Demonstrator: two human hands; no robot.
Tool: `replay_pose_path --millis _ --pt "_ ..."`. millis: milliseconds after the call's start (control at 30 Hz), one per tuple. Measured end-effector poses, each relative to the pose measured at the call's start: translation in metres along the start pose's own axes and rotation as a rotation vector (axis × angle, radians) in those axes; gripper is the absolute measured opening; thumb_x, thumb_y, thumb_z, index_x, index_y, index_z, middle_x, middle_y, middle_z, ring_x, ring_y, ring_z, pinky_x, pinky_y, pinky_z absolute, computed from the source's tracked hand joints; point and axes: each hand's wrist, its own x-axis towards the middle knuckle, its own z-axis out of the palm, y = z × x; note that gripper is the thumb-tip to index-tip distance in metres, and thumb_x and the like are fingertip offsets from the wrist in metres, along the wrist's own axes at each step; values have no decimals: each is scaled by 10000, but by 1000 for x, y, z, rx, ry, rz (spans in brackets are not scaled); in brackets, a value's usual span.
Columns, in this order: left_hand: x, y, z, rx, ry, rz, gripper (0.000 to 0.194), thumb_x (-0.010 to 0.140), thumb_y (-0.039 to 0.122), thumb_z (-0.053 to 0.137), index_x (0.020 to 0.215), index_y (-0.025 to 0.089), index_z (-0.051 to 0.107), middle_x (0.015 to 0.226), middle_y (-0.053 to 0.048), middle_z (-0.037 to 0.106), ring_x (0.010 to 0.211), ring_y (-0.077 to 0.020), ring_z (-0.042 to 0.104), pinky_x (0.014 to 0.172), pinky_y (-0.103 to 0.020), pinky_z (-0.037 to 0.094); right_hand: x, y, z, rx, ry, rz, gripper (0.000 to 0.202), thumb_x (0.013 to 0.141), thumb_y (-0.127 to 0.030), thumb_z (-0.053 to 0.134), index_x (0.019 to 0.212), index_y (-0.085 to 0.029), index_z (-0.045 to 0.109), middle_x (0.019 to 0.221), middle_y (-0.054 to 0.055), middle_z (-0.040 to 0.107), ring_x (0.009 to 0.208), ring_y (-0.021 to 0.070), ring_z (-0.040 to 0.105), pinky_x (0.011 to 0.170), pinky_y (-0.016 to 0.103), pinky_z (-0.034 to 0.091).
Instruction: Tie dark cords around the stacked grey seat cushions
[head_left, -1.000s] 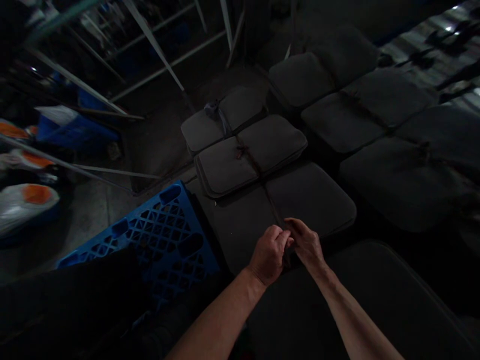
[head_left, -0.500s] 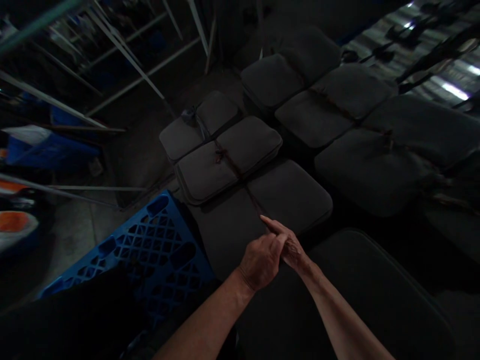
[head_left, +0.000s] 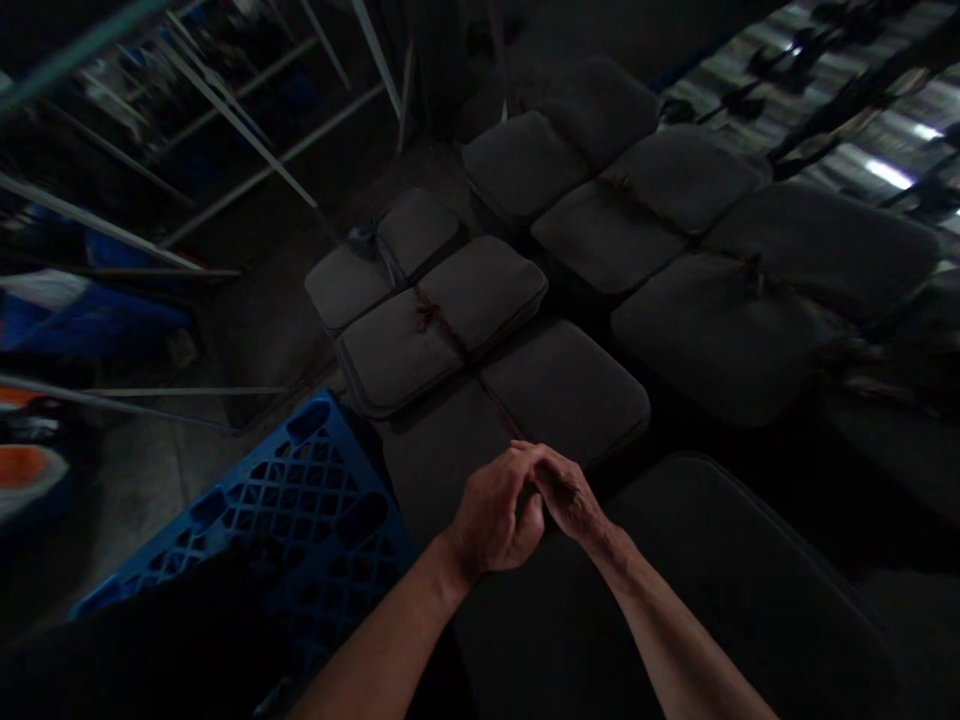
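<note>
My left hand (head_left: 495, 510) is closed with curled fingers over the near bundle of dark grey padded sheets (head_left: 577, 385). Against it, my right hand (head_left: 574, 495) bends inward, its fingertips meeting those of the left. A thin dark reddish cord (head_left: 496, 400) crosses the top of this bundle and runs in under both hands. The grip on the cord itself is mostly hidden by the fingers. Just beyond lies another stack of grey sheets (head_left: 491, 290), bound by a cord with a knot (head_left: 426, 312) on top.
A blue plastic pallet (head_left: 300, 470) stands at the left. More tied grey bundles (head_left: 720, 330) fill the right side, and one large grey piece (head_left: 697, 560) lies close on the right. Metal frame bars (head_left: 240, 120) rise at the upper left. The light is dim.
Both hands have shifted slightly left; the left hand has turned, showing its thumb side and a gap between the hands. The right index finger, formerly stretched along the cord, is now bent in.
</note>
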Motion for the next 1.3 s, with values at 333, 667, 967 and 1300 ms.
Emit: replay_pose_path --millis 333,667,967,1300 --pt "17 -27 7 -158 110 -345 167 952 236 507 891 185 654 897 -43 610 861 -151 599 796 -265 483 3 -2 0 -89 0 40 315 1001 -401 401 932 -194 627 832 28 575 748 148 573 701 262 459" --pt "18 -31 0 -232 114 -338 397 813 75 400 1140 203 585 1387 -68 500 1267 -216 446 1021 -370 410 4 1 -7 157 168 196 310 907 -425 554 887 -168 727 782 36 647 609 119 577 523 221 456" --pt "47 -55 -12 298 -308 -331 151 762 156 521 763 201 665 863 -29 678 1035 -249 521 1004 -482 300 12 9 2 -220 321 -53 154 821 -125 543 850 -200 674 797 44 645 750 171 602 688 284 454" --pt "49 -54 5 -154 -347 -635 445 889 493 452 672 184 688 651 8 632 723 -168 574 733 -271 431 9 13 11 -405 483 -249 105 902 -153 512 817 -204 546 820 64 592 785 179 575 733 304 484"
